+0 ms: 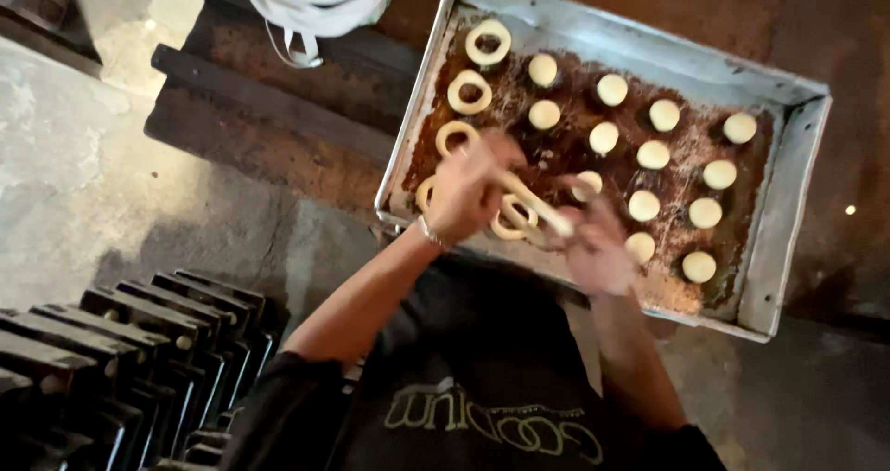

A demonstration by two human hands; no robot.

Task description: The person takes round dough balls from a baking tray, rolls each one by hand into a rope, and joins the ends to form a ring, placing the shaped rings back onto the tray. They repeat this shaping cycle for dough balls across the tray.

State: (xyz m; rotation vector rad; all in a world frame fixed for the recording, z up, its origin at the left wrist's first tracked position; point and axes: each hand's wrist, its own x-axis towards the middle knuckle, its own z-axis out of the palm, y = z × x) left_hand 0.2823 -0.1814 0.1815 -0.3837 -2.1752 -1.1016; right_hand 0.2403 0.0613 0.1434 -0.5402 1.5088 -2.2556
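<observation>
A battered metal baking tray (788, 202) lies ahead of me, its floor brown with crumbs. Several pale dough balls (654, 154) sit in rows across its middle and right. Dough rings (469, 92) line its left side. My left hand (468, 188) and my right hand (593, 239) are both over the tray's near left part, pinching the ends of one stretched rope of dough (533, 202) between them. Both hands are blurred by motion. A thin bracelet circles my left wrist.
A dark wooden bench (278, 109) carries the tray. A white cloth bag (315, 3) rests at the bench's far edge. Black metal slats or moulds (120, 350) stand stacked at the lower left on the concrete floor (65, 184).
</observation>
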